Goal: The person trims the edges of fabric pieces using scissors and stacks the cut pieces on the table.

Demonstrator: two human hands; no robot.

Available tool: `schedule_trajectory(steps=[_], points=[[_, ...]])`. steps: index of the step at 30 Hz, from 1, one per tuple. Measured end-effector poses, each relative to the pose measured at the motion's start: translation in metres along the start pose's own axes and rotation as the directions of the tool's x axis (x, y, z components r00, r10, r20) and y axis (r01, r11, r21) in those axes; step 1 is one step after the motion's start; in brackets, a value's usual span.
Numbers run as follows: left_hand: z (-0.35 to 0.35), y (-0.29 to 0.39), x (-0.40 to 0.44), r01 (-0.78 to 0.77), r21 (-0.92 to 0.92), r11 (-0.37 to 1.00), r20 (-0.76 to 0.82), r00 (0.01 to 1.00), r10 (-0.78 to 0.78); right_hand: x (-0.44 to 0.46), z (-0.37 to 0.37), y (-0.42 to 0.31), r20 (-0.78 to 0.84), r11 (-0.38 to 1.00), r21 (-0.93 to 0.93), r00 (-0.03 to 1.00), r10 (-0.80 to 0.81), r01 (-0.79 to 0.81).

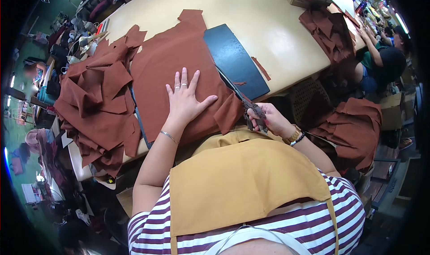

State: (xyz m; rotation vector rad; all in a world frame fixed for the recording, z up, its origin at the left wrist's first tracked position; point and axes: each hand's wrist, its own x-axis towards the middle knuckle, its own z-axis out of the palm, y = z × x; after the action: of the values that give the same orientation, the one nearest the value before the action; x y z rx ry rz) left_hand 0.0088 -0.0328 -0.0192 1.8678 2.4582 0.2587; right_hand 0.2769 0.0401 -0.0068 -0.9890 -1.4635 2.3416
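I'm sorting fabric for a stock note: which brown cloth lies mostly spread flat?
The middle cloth, under the left hand; the left heap, far right heap and near right heap are bunched or folded.

From here I see a rust-brown fabric piece [156, 71] spread mostly flat on the cream table [286, 35], its near right corner rumpled and folded. Long-bladed scissors [247, 105], handles wrapped in greyish material, point away along the cloth's right edge.
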Motion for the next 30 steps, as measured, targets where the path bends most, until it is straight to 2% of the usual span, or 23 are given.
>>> schedule_trajectory(steps=[9, 15, 18, 22, 26, 30], points=[[-0.001, 0.01, -0.013, -0.012, -0.013, 1.0, 0.003, 1.0, 0.012, 0.012, 0.006, 0.003, -0.018, 0.996, 0.084, 1.0, 0.006, -0.004], [0.002, 0.011, -0.015, -0.01, -0.007, 1.0, -0.033, 0.999, 0.01, 0.002, 0.007, 0.007, -0.019, 1.0, 0.011, 1.0, -0.021, 0.021], [-0.008, 0.006, -0.01, 0.023, -0.065, 0.998, 0.075, 0.997, -0.018, 0.0, 0.002, 0.01, -0.008, 0.999, 0.017, 1.0, -0.027, 0.027], [-0.011, -0.025, 0.009, -0.015, 0.039, 0.999, 0.018, 1.0, 0.014, 0.001, 0.001, -0.003, 0.002, 0.995, 0.086, 0.999, 0.052, -0.052], [-0.008, -0.028, 0.005, -0.037, 0.014, 0.999, 0.03, 0.999, 0.036, 0.019, 0.004, -0.004, 0.009, 0.991, 0.131, 0.999, 0.038, -0.039], [-0.008, -0.023, -0.005, -0.018, 0.024, 1.0, 0.015, 1.0, 0.017, 0.017, 0.009, -0.007, 0.002, 0.996, 0.089, 1.0, 0.031, -0.031]])
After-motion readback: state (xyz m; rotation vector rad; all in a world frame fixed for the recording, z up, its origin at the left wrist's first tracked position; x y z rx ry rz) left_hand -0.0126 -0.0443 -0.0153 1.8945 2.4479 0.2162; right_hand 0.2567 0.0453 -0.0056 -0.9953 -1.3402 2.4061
